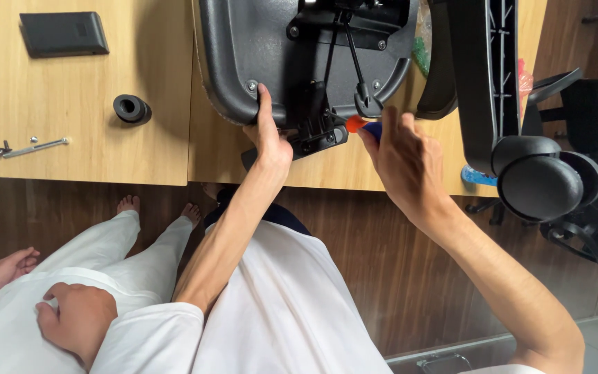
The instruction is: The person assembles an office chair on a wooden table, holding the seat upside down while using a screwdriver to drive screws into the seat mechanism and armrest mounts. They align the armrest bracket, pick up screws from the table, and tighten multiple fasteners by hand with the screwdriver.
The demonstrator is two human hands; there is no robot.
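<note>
Chair seat (271, 48), black plastic, lies upside down across the far edge of the tabletop (70, 83), its upper part cut off by the top of the frame. The mechanism (320, 128) under it, with black cables and bolts, is partly covered by the hands, so detail there is hard to read. Screwdriver (365, 126): only an orange and blue bit of handle shows; its tip is hidden, so contact with a screw can't be told.

Left hand (269, 135) reaches up from below, arm nearly straight, fingers curled over the seat's near rim, thumb up against the underside, gripping it. Right hand (406, 163) comes in from the right, wrist bent, fingers wrapped shut around the screwdriver handle, just beside the mechanism.

Chair base (493, 76) with black casters (545, 180) lies at the right edge of the tabletop, hanging over it. Near the far left corner lies a flat black pad (64, 33); a black rubber ring (131, 109) sits mid-left; a small metal tool with screws (32, 147) lies near the front left edge.

Tabletop is light wood, two boards joined by a seam. Floor (382, 263) is dark wood plank. A second person in white sits at lower left, hands (77, 318) resting in the lap, bare feet (157, 208) by the table's front edge. Another black chair (596, 118) stands at far right.
</note>
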